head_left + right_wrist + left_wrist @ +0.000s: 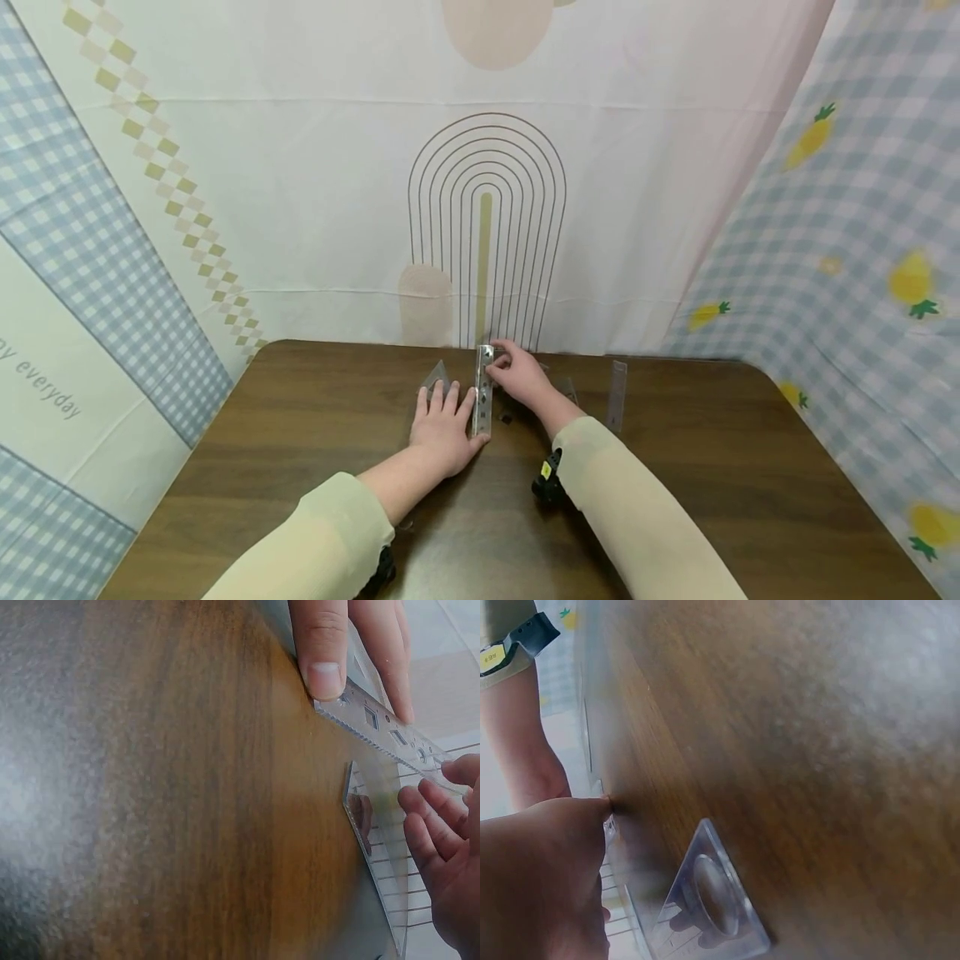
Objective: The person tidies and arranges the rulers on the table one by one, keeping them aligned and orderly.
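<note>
I work at a dark brown wood-grain table (pixel 300 467) with rounded corners, set in a booth of hung cloths: a cream backdrop (pixel 315 192) with a printed arch of thin brown lines and a diagonal band of olive checks, a blue gingham cloth (pixel 90 275) on my left carrying the readable word "everyday", and a blue gingham cloth with yellow pineapples (pixel 862 250) on my right. My left hand (pixel 444 425) lies flat on the table, fingers straight and spread, resting on a clear triangular set square (pixel 435 379) whose point shows beyond my fingertips; its thumb side lies against a clear stencil ruler (pixel 483 392) that runs away from me near the far edge of the table. My right hand (pixel 517 375) pinches the far end of that ruler between thumb and curled fingers. From the right wrist the ruler shows a toothed edge and small cut-out shapes; any marks on it are too blurred to read. Another clear straight ruler (pixel 617 396) lies well apart to the right. Both my sleeves are pale yellow-green, each wrist wearing a black band.
</note>
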A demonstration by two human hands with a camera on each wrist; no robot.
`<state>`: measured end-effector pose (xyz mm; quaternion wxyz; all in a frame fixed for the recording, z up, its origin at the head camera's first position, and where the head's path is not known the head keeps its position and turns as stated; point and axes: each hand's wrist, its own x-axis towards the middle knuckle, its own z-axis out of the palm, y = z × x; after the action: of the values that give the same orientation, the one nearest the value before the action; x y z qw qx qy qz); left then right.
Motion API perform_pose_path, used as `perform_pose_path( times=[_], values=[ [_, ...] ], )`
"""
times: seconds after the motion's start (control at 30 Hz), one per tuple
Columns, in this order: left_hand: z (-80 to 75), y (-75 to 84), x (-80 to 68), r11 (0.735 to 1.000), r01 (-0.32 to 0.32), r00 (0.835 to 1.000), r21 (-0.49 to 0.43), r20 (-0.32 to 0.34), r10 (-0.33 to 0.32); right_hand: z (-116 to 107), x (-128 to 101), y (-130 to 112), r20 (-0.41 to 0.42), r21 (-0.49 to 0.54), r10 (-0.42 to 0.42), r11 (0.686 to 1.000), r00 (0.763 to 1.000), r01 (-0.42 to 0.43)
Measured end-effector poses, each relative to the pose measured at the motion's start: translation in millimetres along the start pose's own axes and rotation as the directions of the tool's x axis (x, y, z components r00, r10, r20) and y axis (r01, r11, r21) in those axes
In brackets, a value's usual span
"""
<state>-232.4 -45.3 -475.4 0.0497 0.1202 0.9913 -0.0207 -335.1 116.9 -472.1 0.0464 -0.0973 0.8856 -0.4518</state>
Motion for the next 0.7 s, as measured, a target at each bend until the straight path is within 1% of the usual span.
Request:
perform_pose_path(
  times=[0.13, 0.37, 0.47, 0.7],
  values=[
    [-2.3, 1.5, -2.5, 1.000, 0.002, 1.000, 0.000, -0.008, -0.002, 0, -2, -1, -0.002, 0.080, 0.013, 0.997, 1.000, -0.012],
    [-0.8, 3.8, -3.2, 1.000, 0.000, 1.000, -0.001, -0.023, 0.000, 2, -8, 1, -0.022, 0.208, 0.023, 0.978, 0.999, -0.018],
    [0.0, 4.0, -3.7, 1.000, 0.003, 1.000, 0.017, -0.030, -0.003, 4, -11, 3, -0.026, 0.251, 0.027, 0.968, 0.999, -0.019],
    [0.6, 4.2, -4.4, 1.000, -0.010, 0.999, 0.018, -0.047, 0.011, 5, -14, 5, -0.047, 0.333, 0.065, 0.942, 0.997, -0.046]
  ],
)
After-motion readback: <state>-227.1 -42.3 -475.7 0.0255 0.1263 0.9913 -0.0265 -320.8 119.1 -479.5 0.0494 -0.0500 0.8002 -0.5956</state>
